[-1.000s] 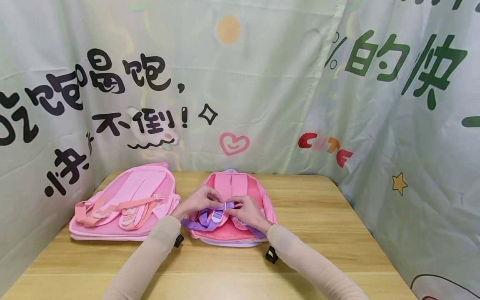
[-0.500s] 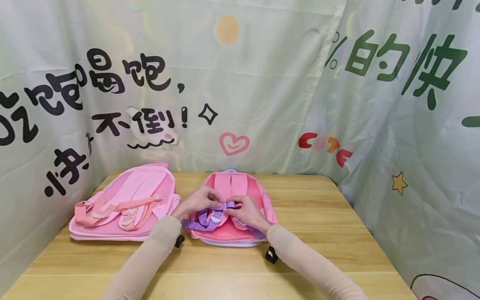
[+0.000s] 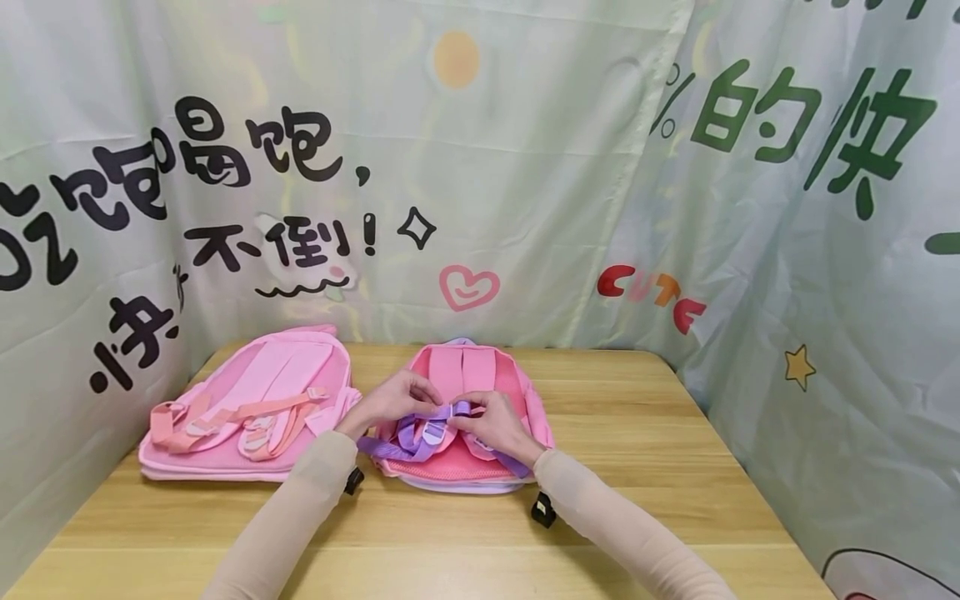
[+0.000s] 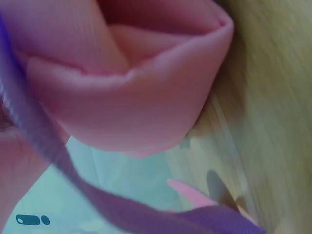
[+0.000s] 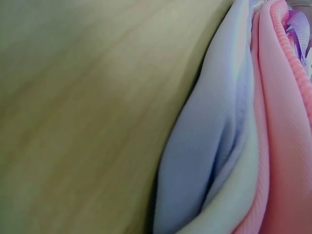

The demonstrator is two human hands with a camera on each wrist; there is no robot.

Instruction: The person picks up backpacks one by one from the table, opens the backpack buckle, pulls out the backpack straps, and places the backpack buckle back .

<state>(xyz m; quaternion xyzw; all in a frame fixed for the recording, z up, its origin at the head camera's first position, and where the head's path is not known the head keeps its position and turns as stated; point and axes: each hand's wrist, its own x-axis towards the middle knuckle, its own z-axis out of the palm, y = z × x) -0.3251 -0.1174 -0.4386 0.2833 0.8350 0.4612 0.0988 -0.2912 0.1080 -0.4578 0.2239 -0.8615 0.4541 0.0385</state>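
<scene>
A pink backpack (image 3: pixel 461 358) with purple straps lies back panel up at the middle of the table. My left hand (image 3: pixel 393 402) pinches the purple webbing strap (image 3: pixel 423 437) left of a small white buckle (image 3: pixel 453 411). At the buckle's right side, the thumb and fingers of my right hand (image 3: pixel 495 421) hold the strap's looped part. A second, larger buckle (image 3: pixel 433 432) hangs just below. In the left wrist view the strap (image 4: pixel 122 212) runs past a pink side pocket (image 4: pixel 136 107). The right wrist view catches the bag's lavender and pink side (image 5: pixel 287 136), with neither hand's fingertips showing.
Another pink backpack (image 3: pixel 281 375), with orange straps, lies flat on the left, close to my left forearm. Both rest on a wooden table (image 3: pixel 637 433). Printed pale green curtains (image 3: pixel 540 183) stand behind and along both sides.
My left hand has shifted slightly left along the strap, and the strap's hanging loop has moved a little left with it. The right hand and both backpacks look unchanged.
</scene>
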